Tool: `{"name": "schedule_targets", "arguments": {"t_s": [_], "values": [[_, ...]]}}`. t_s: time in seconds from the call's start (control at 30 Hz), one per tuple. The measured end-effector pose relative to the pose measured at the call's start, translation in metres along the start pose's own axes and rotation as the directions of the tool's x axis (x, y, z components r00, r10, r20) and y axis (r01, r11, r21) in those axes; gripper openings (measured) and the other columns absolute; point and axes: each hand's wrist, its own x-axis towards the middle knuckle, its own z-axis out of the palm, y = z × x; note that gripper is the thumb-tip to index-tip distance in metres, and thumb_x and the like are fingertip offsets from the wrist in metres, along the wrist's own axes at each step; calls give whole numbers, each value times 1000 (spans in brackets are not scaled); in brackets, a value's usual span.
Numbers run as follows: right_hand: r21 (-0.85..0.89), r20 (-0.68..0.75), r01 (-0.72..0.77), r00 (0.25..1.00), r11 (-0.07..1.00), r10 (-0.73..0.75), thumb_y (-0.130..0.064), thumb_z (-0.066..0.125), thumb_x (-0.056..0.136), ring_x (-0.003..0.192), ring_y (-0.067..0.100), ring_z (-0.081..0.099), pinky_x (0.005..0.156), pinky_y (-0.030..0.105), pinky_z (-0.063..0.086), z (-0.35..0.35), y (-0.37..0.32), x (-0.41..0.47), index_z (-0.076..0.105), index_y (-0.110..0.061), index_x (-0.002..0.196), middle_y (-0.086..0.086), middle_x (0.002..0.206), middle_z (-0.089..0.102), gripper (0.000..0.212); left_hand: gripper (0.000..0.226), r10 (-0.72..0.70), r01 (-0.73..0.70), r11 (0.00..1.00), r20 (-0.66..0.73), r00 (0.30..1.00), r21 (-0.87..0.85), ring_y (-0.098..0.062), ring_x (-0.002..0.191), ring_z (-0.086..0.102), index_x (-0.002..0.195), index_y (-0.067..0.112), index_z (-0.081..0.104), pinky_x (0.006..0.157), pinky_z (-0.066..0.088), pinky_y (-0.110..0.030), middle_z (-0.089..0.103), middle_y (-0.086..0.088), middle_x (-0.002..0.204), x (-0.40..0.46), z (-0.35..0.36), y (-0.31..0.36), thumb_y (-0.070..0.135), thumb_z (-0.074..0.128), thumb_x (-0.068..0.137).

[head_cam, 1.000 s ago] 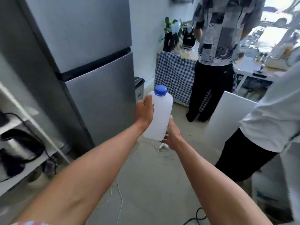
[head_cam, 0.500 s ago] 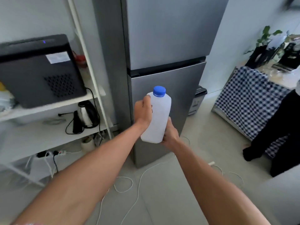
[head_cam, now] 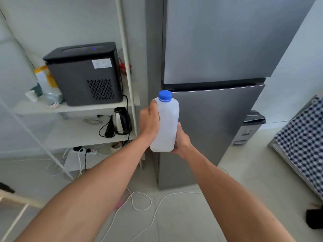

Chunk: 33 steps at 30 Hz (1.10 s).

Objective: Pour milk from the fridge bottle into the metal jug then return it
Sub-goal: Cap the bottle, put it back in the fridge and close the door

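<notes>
I hold a white plastic milk bottle [head_cam: 167, 126] with a blue screw cap upright in front of me, with both hands. My left hand [head_cam: 150, 122] grips its upper left side. My right hand [head_cam: 181, 140] cups its lower right corner and base. Straight behind the bottle stands the grey two-door fridge [head_cam: 218, 70], both doors shut. The metal jug is not in view.
A white shelf rack [head_cam: 125, 55] left of the fridge carries a black appliance [head_cam: 83, 72] and a steel kettle [head_cam: 121, 121]. White cables [head_cam: 139, 199] lie on the floor before the fridge. A checked cloth [head_cam: 304, 137] hangs at right, a small bin [head_cam: 248, 130] beside the fridge.
My view has swung left from the two standing people to face the fridge and shelf rack. The bottle stays upright in both hands in the same grip.
</notes>
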Motion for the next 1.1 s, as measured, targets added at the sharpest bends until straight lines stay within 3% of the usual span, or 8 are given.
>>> {"name": "schedule_targets", "arguments": {"t_s": [0.23,0.33,0.43,0.53,0.6,0.73,0.97,1.1], "values": [[-254,-82,127,985,959,-152,-65,36,100,79,22,63,77,37,54,5,-33,7,64,-10,107,4,93,68,62,53,41,-41,999,-30,999,-3,-16,46,25,52,24,24,49,22,-28,27,4,49,18,-3,5,34,43,100],[-479,-133,430,826,765,-548,-48,36,106,73,19,48,69,36,39,7,-80,12,54,-11,88,3,89,54,45,51,50,-50,999,-33,998,-5,-17,48,23,55,21,23,49,20,-29,26,3,51,24,-3,4,33,43,100],[-592,-51,537,719,601,-693,-41,35,109,73,13,44,75,35,36,18,-128,18,40,-21,72,0,92,49,42,51,51,-52,998,-36,998,-19,-17,50,23,56,22,22,50,19,-29,24,2,53,31,-4,4,32,44,101],[-688,-3,453,779,566,-627,-46,30,111,84,23,46,77,34,37,31,-160,31,45,-16,72,6,93,53,52,51,46,-46,999,-49,998,-6,-18,52,24,57,21,23,52,21,-31,25,1,54,37,-6,5,34,44,101],[-684,-32,348,864,641,-503,-52,27,110,94,29,54,82,35,41,37,-168,43,63,-7,96,10,105,62,59,52,39,-39,999,-54,998,7,-18,52,26,55,22,24,53,22,-31,27,2,54,40,-8,4,36,45,100],[-704,-74,277,887,654,-455,-56,24,110,124,36,55,102,40,42,44,-172,51,54,1,142,17,139,58,71,58,40,-40,999,-53,998,11,-17,50,26,48,24,24,53,22,-29,28,5,50,48,-15,1,36,46,101],[-704,-90,279,877,653,-472,-33,15,115,136,37,43,107,43,38,44,-176,50,23,-18,165,20,150,46,53,55,31,-30,999,-44,999,23,-18,51,27,51,23,25,54,23,-30,29,4,51,48,-24,0,39,46,100],[-778,-100,264,844,570,-528,-49,22,112,130,36,48,97,38,40,45,-173,45,50,-4,146,19,141,55,63,51,51,-49,998,-43,998,30,-20,56,27,60,18,24,54,22,-31,29,-2,56,47,-32,1,40,46,101]]}}
